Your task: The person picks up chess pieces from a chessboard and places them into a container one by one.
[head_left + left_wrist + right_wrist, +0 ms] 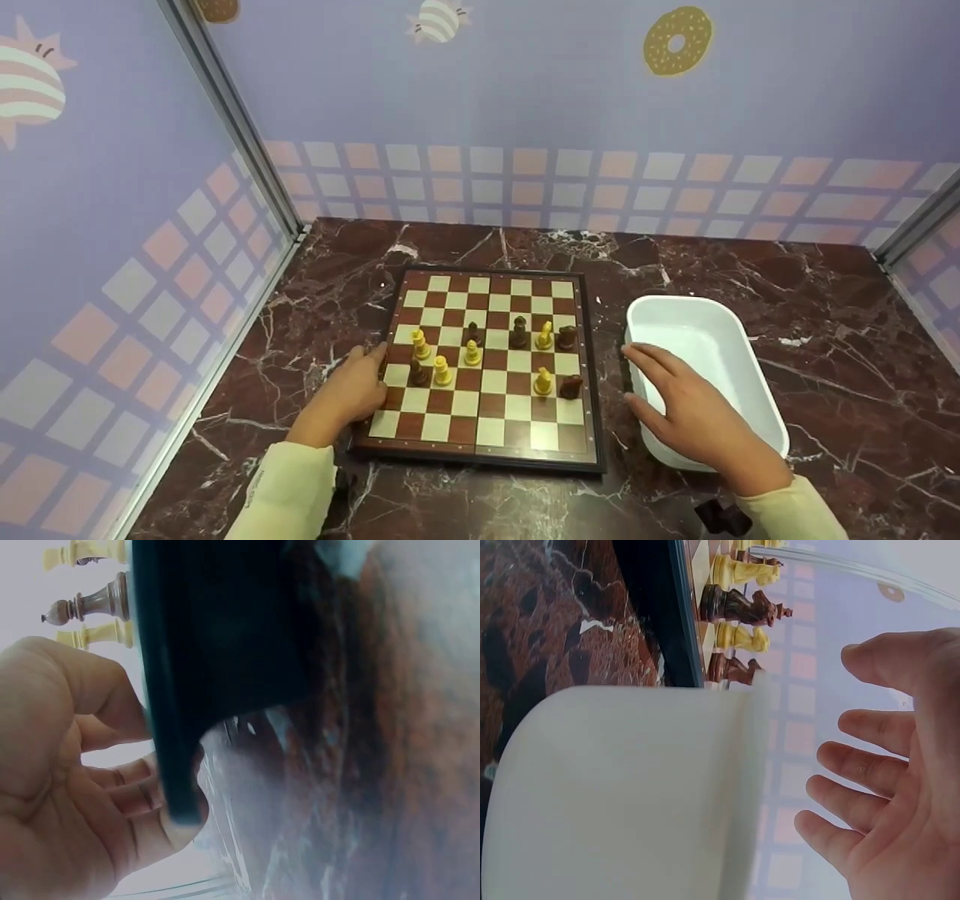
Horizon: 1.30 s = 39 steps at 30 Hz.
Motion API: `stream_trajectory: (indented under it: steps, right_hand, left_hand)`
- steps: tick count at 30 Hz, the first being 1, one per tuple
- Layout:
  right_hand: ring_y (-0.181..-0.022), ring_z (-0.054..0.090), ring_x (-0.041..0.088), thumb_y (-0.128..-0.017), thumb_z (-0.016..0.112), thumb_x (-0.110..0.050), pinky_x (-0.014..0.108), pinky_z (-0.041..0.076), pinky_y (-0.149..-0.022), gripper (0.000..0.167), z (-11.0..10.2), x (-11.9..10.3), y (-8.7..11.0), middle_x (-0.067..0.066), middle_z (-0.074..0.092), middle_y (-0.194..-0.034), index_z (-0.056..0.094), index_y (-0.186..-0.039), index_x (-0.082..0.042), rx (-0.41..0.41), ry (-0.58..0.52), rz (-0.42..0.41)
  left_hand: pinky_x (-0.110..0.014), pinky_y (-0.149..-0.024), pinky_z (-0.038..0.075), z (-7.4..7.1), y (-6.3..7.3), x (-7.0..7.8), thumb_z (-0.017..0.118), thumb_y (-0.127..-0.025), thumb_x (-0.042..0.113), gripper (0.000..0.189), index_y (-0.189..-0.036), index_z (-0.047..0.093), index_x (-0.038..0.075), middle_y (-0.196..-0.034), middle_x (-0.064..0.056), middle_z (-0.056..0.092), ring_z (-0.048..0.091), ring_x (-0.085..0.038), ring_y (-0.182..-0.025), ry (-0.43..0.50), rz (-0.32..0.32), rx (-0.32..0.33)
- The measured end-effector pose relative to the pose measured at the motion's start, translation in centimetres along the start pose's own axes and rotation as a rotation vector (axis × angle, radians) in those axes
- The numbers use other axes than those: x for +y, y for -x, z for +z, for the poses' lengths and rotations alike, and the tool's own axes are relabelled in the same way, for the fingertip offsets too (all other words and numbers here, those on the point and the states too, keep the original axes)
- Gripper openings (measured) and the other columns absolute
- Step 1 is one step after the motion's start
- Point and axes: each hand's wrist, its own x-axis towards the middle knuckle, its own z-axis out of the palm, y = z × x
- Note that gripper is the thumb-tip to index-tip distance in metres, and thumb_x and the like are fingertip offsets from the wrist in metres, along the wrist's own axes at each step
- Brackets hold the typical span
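Note:
A chessboard (457, 405) lies on the marble-patterned tabletop with several yellow and dark brown chess pieces standing on it. My left hand (352, 390) grips the board's left edge; in the left wrist view, the thumb is on one side of the dark rim (169, 727) and fingers curl past the other. Nearest to this hand stand a dark piece (418, 373) and a yellow piece (421, 345). To the right of the board, my right hand (697, 409) hovers over a white plastic tub (712, 345), fingers extended and spread, holding nothing. Dark knights (571, 387) stand along the board's right side.
Purple patterned panels (517, 75) close off the back and both sides. Red-brown marbled tabletop (480, 502) extends around the board and the tub. A small black object (722, 517) is at the right wrist.

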Motion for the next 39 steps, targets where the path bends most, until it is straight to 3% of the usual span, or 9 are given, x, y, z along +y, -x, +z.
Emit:
stream_trajectory:
  steps: [5,10,12,14,18,22,27,31,39]
  right_hand:
    - [-0.126,0.052,0.034,-0.091,0.067,-0.028,0.052,0.046,-0.098,0.06,0.1,-0.3,-0.4,0.014,0.05,-0.141,0.046,-0.144,-0.011,-0.028,-0.013,0.006]
    - [-0.126,0.052,0.035,-0.091,0.067,-0.027,0.052,0.044,-0.099,0.059,0.1,-0.6,-0.7,0.015,0.05,-0.14,0.047,-0.144,-0.01,-0.025,-0.019,-0.009]
    - [-0.125,0.052,0.036,-0.091,0.067,-0.026,0.053,0.044,-0.1,0.058,0.2,-0.7,-0.8,0.015,0.051,-0.139,0.048,-0.143,-0.008,-0.015,-0.018,-0.019]
    - [-0.124,0.053,0.037,-0.091,0.067,-0.025,0.053,0.043,-0.1,0.057,0.3,-0.8,-1.0,0.016,0.052,-0.138,0.049,-0.142,-0.007,-0.002,-0.019,-0.028]
    - [-0.123,0.054,0.036,-0.089,0.069,-0.025,0.052,0.043,-0.101,0.058,0.6,-0.9,-1.3,0.016,0.053,-0.137,0.05,-0.141,-0.006,0.014,-0.02,-0.038]
    - [-0.123,0.054,0.035,-0.089,0.069,-0.027,0.05,0.043,-0.102,0.058,1.0,-1.0,-1.5,0.015,0.054,-0.136,0.051,-0.14,-0.006,0.022,-0.023,-0.051]
    - [-0.124,0.054,0.035,-0.09,0.068,-0.027,0.051,0.043,-0.102,0.057,1.2,-1.1,-1.5,0.015,0.054,-0.137,0.051,-0.14,-0.006,0.016,-0.028,-0.043]
    - [-0.124,0.053,0.035,-0.09,0.068,-0.026,0.051,0.043,-0.102,0.057,1.2,-1.1,-1.5,0.015,0.053,-0.138,0.05,-0.14,-0.007,0.004,-0.034,-0.032]
    - [-0.124,0.053,0.036,-0.089,0.069,-0.025,0.051,0.042,-0.103,0.057,1.3,-1.3,-1.6,0.017,0.053,-0.137,0.051,-0.14,-0.005,-0.012,-0.042,-0.029]
  left_hand:
    - [-0.054,-0.107,0.037,-0.1,-0.4,-0.4,0.046,-0.088,0.003,0.064,-0.148,0.029,-0.009,-0.139,-0.036,0.042,0.044,-0.047,-0.129,0.043,-0.001,0.013]
    - [-0.055,-0.109,0.034,-0.4,-0.5,-0.6,0.046,-0.091,0.003,0.061,-0.148,0.028,-0.01,-0.145,-0.033,0.038,0.038,-0.046,-0.135,0.105,-0.02,-0.009]
    - [-0.052,-0.101,0.043,-0.6,-0.5,-0.7,0.047,-0.093,0.004,0.059,-0.149,0.029,-0.007,-0.144,-0.032,0.041,0.051,-0.043,-0.124,0.128,-0.037,-0.023]
    - [-0.045,-0.083,0.052,-0.8,-0.5,-0.8,0.049,-0.094,0.005,0.059,-0.149,0.03,-0.004,-0.129,-0.031,0.055,0.065,-0.035,-0.094,0.161,-0.057,-0.035]
    - [-0.032,-0.048,0.048,-1.2,-0.6,-0.9,0.052,-0.094,0.005,0.059,-0.15,0.033,0.002,-0.079,-0.017,0.062,0.051,-0.016,-0.045,0.229,-0.109,-0.048]
    - [-0.03,-0.043,0.049,-1.3,-0.6,-0.9,0.053,-0.091,0.003,0.056,-0.146,0.039,0.001,-0.072,-0.007,0.056,0.053,-0.014,-0.046,0.25,-0.129,-0.021]
    - [-0.031,-0.046,0.051,-1.5,-0.7,-0.9,0.048,-0.091,0.004,0.043,-0.133,0.05,-0.002,-0.093,-0.018,0.064,0.057,-0.016,-0.047,0.24,-0.139,0.026]
    - [-0.032,-0.047,0.051,-1.6,-0.9,-0.8,0.046,-0.089,0.002,0.039,-0.127,0.053,-0.002,-0.096,-0.018,0.065,0.059,-0.016,-0.044,0.224,-0.143,0.035]
    - [-0.029,-0.044,0.05,-1.8,-1.1,-0.6,0.049,-0.088,0.003,0.044,-0.132,0.051,-0.004,-0.105,-0.025,0.066,0.058,-0.015,-0.044,0.221,-0.173,-0.001]
